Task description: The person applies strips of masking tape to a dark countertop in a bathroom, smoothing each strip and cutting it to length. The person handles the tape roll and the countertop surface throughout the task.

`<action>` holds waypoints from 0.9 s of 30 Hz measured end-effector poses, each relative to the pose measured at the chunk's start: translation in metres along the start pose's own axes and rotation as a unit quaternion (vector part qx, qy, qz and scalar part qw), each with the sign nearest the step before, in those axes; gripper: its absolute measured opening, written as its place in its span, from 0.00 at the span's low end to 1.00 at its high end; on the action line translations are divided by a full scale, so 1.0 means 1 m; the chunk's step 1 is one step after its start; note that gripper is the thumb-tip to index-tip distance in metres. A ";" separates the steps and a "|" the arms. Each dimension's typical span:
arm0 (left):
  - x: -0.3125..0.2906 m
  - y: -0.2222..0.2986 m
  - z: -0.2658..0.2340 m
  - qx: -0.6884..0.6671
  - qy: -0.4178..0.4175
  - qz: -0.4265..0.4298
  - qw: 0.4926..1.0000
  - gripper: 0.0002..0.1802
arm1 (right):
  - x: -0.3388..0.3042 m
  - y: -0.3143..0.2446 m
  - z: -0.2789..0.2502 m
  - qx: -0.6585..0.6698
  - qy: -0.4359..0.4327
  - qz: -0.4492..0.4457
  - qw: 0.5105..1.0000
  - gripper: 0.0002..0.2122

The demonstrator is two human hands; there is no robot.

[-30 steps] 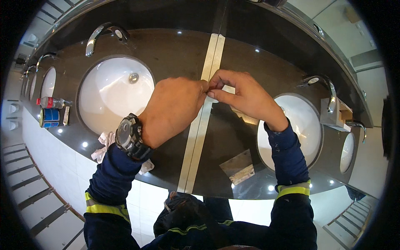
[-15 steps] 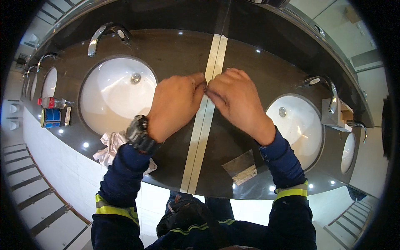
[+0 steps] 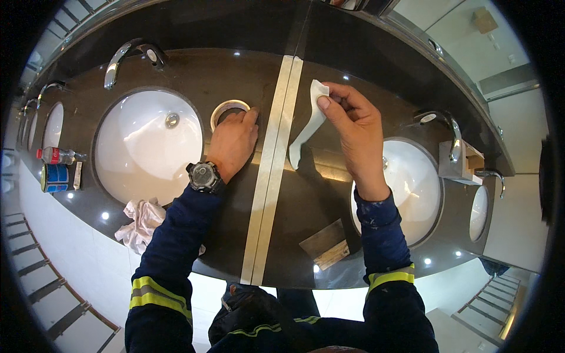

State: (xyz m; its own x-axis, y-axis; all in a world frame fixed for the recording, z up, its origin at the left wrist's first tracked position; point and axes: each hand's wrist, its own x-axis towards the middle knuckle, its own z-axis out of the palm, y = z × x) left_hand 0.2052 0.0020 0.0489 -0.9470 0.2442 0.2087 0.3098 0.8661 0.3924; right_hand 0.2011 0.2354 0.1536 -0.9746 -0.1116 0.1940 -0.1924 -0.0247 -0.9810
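Note:
Two parallel pale strips of masking tape [image 3: 272, 170] run across the dark counter [image 3: 226, 226] from its back to its front edge, a thin gap between them. To their left, a roll of masking tape [image 3: 219, 110] lies on the counter. My left hand [image 3: 234, 140] rests over its right side, fingers curled down on it and partly hidden. Right of the strips, my right hand [image 3: 356, 126] pinches a loose piece of masking tape [image 3: 311, 126] between thumb and fingers. That piece hangs down, slightly curled, its lower end near the right strip.
White basins [image 3: 138, 147] sit on both sides under curved chrome taps [image 3: 118, 63]. A pink cloth [image 3: 141, 222] lies at the front left; a putty knife [image 3: 325, 244] lies at the front right. A bottle [image 3: 59, 155], a blue can [image 3: 56, 177] and a box [image 3: 462, 163] stand farther out.
My hands have parted from the strips' middle. The left has moved onto the tape roll, now visible; the right has moved rightward, holding up a loose piece of tape.

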 end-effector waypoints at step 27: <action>0.090 0.073 0.023 -0.608 0.107 -0.114 0.778 0.26 | 0.182 0.045 -0.046 -0.403 0.060 -0.338 0.848 0.12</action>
State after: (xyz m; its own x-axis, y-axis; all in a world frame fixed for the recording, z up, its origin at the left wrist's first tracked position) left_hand 0.1407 0.0974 0.0759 -0.9937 -0.0465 0.1024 0.1099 -0.2097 0.9716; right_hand 0.0098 0.2598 0.1447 -0.6050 -0.2404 0.7591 -0.6809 0.6503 -0.3368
